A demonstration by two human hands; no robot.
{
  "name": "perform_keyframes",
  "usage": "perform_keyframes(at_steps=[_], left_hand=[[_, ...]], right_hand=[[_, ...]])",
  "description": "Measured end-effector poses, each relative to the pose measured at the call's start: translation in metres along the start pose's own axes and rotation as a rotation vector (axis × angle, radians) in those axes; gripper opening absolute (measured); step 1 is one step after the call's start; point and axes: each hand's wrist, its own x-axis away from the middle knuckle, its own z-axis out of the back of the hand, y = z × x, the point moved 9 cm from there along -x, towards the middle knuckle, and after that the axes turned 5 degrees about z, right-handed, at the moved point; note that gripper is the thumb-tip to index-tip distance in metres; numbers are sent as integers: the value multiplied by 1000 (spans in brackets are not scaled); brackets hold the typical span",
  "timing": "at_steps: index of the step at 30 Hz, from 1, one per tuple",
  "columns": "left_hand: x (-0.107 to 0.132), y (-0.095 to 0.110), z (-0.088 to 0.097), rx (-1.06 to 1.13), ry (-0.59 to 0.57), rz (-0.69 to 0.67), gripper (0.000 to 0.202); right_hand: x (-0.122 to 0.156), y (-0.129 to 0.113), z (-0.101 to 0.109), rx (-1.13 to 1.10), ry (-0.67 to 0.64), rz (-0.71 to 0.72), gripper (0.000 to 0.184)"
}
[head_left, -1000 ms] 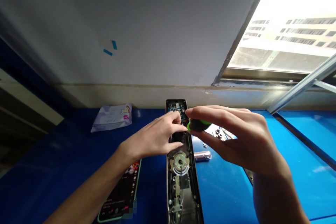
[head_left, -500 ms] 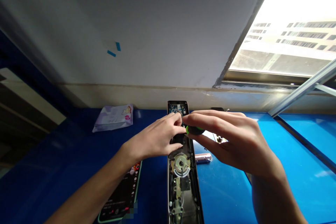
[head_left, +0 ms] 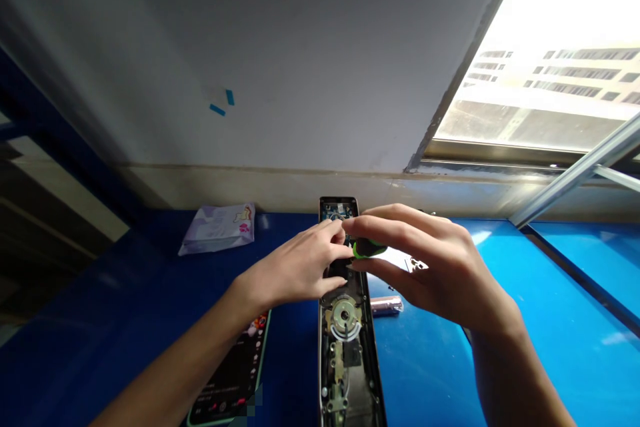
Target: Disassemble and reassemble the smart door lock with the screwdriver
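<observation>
A long open door-lock body (head_left: pixel 347 347) lies lengthwise on the blue table (head_left: pixel 450 360), its metal gear and circuit board showing. My right hand (head_left: pixel 430 267) is closed round a screwdriver with a green and black handle (head_left: pixel 367 248), held over the lock's upper part. My left hand (head_left: pixel 300 267) rests on the lock next to the screwdriver's tip, its fingers curled and pinched together there; what they hold, if anything, is hidden.
A phone with a lit screen (head_left: pixel 233 373) lies under my left forearm. A purple tissue packet (head_left: pixel 219 228) sits by the wall. A small pinkish cylinder (head_left: pixel 386 307) and small loose parts (head_left: pixel 417 265) lie right of the lock. A window frame (head_left: pixel 575 170) rises at the right.
Both hands have stayed on the lock's upper part. My right hand with the screwdriver has shifted slightly left and closer to my left hand's fingertips.
</observation>
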Motion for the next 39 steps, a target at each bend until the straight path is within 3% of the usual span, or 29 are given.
perform_keyframes(at_steps=[3, 6, 11, 16, 22, 27, 30, 33, 37, 39], left_hand=[[1, -10, 10, 51, 22, 43, 24], [5, -29, 25, 63, 32, 165, 30], [16, -56, 20, 133, -148, 373, 63], [15, -53, 10, 269, -190, 360, 69], [12, -46, -2, 394, -270, 283, 76], [10, -55, -7, 363, -270, 253, 70], [10, -58, -10, 355, -288, 266, 72], [10, -58, -10, 349, -289, 267, 72], [10, -59, -10, 337, -298, 278, 72], [10, -58, -11, 349, -306, 274, 72]], right_hand=[[-1, -6, 0, -92, -34, 10, 49], [0, -8, 1, -108, -10, 41, 45], [1, -1, 5, -24, 87, 48, 34], [0, -3, 0, -238, 24, 63, 48], [2, 6, 12, -158, 196, 54, 32], [1, 9, 5, -287, 73, 27, 54], [2, 6, 12, -275, 157, 74, 48], [3, 10, 15, -245, 219, 31, 43], [2, 12, 5, -296, 90, -5, 55], [2, 9, 8, -292, 106, 42, 56]])
